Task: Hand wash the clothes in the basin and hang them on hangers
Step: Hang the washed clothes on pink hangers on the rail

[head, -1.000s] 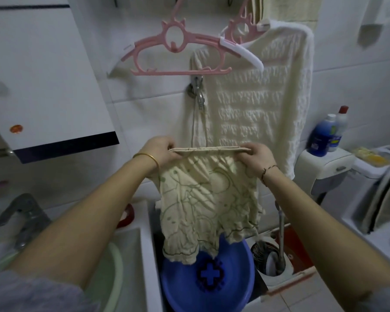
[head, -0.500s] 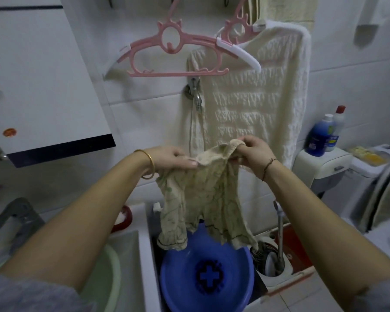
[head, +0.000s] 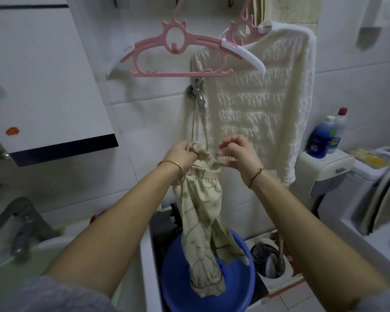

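A pale cream garment with a green leaf print (head: 200,212) hangs bunched above the blue basin (head: 245,280). My left hand (head: 181,154) grips its gathered waistband at the top. My right hand (head: 239,154) is just to the right, fingers curled, pinching the waistband edge. An empty pink hanger (head: 178,50) hangs on the wall above. Behind it to the right, a second pink hanger (head: 243,34) carries a cream textured top (head: 261,113).
A wall tap (head: 198,95) sticks out just above my hands. A sink with a green basin (head: 14,262) and faucet (head: 20,221) is at the left. Detergent bottles (head: 324,136) and a toilet (head: 369,199) stand at right; a brush holder (head: 273,260) sits on the floor.
The garment was stretched wide between both hands; now my hands have come together and the waistband is bunched, so the fabric hangs narrow and long into the basin.
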{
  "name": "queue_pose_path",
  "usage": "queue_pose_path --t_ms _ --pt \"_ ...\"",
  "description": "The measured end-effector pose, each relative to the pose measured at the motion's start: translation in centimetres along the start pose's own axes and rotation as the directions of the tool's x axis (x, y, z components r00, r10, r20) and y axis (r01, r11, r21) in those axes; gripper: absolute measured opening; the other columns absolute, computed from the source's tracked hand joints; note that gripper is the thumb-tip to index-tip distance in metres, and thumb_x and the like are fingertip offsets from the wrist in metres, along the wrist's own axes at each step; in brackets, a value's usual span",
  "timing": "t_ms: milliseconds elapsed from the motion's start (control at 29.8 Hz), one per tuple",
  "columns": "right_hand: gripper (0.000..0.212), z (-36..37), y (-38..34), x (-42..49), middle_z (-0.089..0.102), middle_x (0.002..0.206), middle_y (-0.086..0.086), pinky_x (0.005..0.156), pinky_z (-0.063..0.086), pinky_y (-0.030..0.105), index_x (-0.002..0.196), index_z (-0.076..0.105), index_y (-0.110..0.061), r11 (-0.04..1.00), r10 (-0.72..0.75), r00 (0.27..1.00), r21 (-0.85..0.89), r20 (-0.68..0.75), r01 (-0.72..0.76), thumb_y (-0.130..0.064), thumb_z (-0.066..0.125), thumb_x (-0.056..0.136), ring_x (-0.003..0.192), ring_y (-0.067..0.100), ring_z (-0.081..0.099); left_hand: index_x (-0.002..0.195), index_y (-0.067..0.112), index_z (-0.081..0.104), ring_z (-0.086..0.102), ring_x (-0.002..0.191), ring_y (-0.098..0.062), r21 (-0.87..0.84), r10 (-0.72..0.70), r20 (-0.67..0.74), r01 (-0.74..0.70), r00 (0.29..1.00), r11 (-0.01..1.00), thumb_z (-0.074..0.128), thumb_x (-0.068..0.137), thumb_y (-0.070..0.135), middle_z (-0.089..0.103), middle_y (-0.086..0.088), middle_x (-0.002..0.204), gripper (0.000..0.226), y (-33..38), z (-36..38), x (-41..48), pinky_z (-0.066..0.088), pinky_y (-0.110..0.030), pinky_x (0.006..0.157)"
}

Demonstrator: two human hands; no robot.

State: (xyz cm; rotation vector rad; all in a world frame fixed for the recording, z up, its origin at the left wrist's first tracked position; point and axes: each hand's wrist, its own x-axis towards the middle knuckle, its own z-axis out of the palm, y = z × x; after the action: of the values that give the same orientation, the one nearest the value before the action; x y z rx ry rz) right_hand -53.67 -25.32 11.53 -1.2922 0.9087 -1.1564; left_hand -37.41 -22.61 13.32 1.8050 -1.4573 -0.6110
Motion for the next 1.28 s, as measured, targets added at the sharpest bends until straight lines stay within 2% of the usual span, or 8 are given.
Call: queue_pose_path --t_ms 168,370,470,538,672,907,1109,1277 --pt "0.052 0.8 0.3 -2.6 0.067 0.08 0.01 0.049 0.051 0.027 0.102 0.058 -0.017 0.828 0.397 0.904 -0.486 0.157 -0.279 -0.065 0.047 0.086 0.058 0.022 0.066 0.109 0.002 0.059 0.057 0.082 -0.026 -0.184 -0.151 -0.075 0.135 0.986 0.974 0.057 0.088 0.021 0.06 -0.011 0.091 0.029 0.5 0.2 0.2 0.039 -0.028 0.059" --pt "0.023 0.7 2.7 -0.2 0.063 0.094 0.018 0.066 0.058 0.05 0.108 0.054 -0.002 0.805 0.568 0.798 0.065 0.202 -0.59 -0.001 0.035 0.094 0.079 0.031 0.064 0.093 0.009 0.056 0.059 0.061 -0.022 -0.167 -0.257 0.147 0.281 0.955 0.945 0.06 0.087 0.015 0.058 -0.01 0.078 0.009 0.6 -0.7 -0.6 0.052 -0.028 0.05" --pt "0.015 0.3 3.7 0.6 0.058 0.084 0.011 0.08 0.054 0.042 0.087 0.053 -0.008 0.752 0.621 0.769 0.162 0.151 -0.639 -0.007 0.039 0.092 0.077 0.025 0.059 0.086 0.014 0.059 0.056 0.08 -0.024 0.23 -0.181 0.084 0.158 0.98 0.96 0.067 0.081 0.027 0.059 -0.007 0.085 0.017 0.2 -1.7 -0.7 0.045 -0.029 0.064" --pt "0.01 -0.1 4.0 0.8 0.059 0.076 0.008 0.074 0.056 0.036 0.085 0.057 -0.01 0.794 0.588 0.803 0.118 0.097 -0.596 -0.013 0.051 0.092 0.068 0.022 0.06 0.071 0.017 0.054 0.053 0.082 -0.023 0.376 -0.071 -0.064 0.09 0.995 0.922 0.07 0.075 0.034 0.056 -0.003 0.079 0.023 0.0 -2.0 -0.6 0.038 -0.028 0.062" --pt "0.002 -1.2 4.0 1.1 0.061 0.076 0.007 0.063 0.052 0.033 0.084 0.067 -0.012 0.896 0.336 0.939 -0.283 -0.073 -0.343 -0.011 0.067 0.083 0.067 0.02 0.058 0.068 0.019 0.047 0.046 0.069 -0.018 0.094 0.023 -0.057 -0.017 0.998 0.995 0.065 0.075 0.004 0.046 0.001 0.069 0.025 0.0 -2.6 -0.5 0.039 -0.028 0.057" --pt "0.023 -2.9 5.3 1.7 0.049 0.066 0.004 0.054 0.03 0.027 0.072 0.054 -0.012 0.557 0.08 0.988 -0.817 -0.13 -0.152 -0.028 0.049 0.089 0.061 0.019 0.045 0.073 0.011 0.054 0.056 0.066 -0.017 -0.376 -0.245 0.237 0.321 0.94 0.869 0.06 0.077 -0.013 0.057 -0.007 0.073 0.025 0.9 -3.0 -0.8 0.052 -0.024 0.053" --pt "0.044 -4.8 7.0 0.6 0.055 0.093 0.016 0.074 0.044 0.039 0.098 0.056 -0.003 0.58 0.425 0.862 -0.649 -0.275 -0.493 -0.042 0.035 0.1 0.077 0.028 0.055 0.071 0.008 0.051 0.054 0.07 -0.024 -0.373 -0.232 0.237 0.309 0.943 0.875 0.044 0.074 -0.022 0.051 -0.011 0.073 0.031 0.3 -2.7 -0.3 0.048 -0.027 0.053" --pt "0.051 -4.2 8.3 0.2 0.065 0.102 0.016 0.072 0.049 0.053 0.101 0.058 -0.003 0.595 0.803 0.595 -0.022 -0.033 -0.804 -0.052 0.043 0.093 0.091 0.033 0.062 0.071 0.008 0.061 0.054 0.064 -0.024 -0.346 -0.26 0.227 0.327 0.939 0.879 0.044 0.075 -0.022 0.056 -0.011 0.07 0.034 0.1 -2.2 -0.4 0.049 -0.028 0.054"
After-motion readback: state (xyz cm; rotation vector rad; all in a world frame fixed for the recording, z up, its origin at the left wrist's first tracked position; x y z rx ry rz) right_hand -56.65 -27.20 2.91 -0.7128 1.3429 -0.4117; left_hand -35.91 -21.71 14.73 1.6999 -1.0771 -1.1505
